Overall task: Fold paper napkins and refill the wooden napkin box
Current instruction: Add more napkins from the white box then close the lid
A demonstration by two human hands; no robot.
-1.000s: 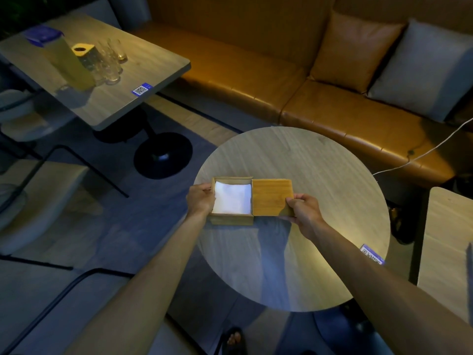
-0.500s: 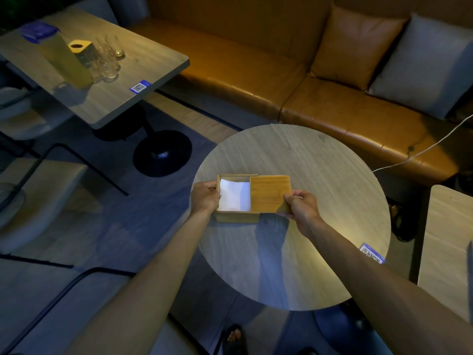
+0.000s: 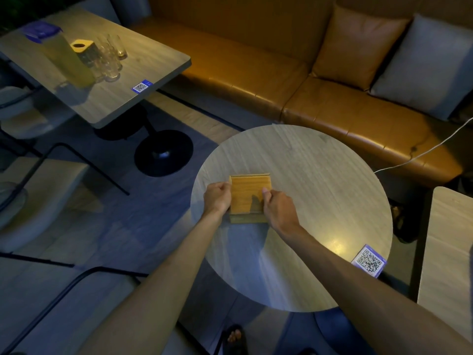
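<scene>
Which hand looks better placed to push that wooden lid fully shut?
Probably the right hand: its thumb rests on the sliding lid at its right edge. The left hand grips the napkin box by its left side, steadying it.

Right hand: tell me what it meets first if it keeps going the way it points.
The right hand points left across the lid of the wooden napkin box; it would likely meet the left hand first.

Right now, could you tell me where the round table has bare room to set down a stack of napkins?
The round table is bare from the wooden napkin box out to its far and right rim, and near, between the forearms. Only the QR sticker sits at the right edge. It is crowded at the box, where the left hand and right hand flank it.
</scene>
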